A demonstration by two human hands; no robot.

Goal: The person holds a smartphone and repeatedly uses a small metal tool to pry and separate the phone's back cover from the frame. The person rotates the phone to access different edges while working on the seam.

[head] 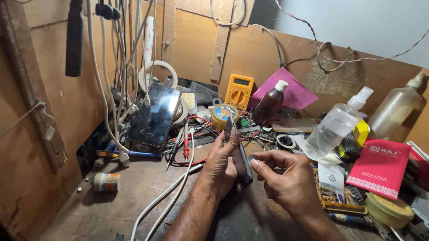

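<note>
— Wooden walls (14, 135) all round, and a messy surface (115, 209) full of wires. See the hands?

— Yes. The left hand (219, 168) grips a dark phone (238, 155) up on its edge, and the right hand (286, 181) pinches its lower side. The phone looks closed up, nothing off yet.

— And the bottles?

— The clear spray bottle (334, 126) holds a bit of clear liquid. I can't tell what's in the brown bottle (268, 103).

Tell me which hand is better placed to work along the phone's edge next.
Probably the right hand: its fingertips pinch something small, unclear what, right at the edge of the phone. The left hand is wrapped around the phone, holding it upright, so it looks occupied.
</note>
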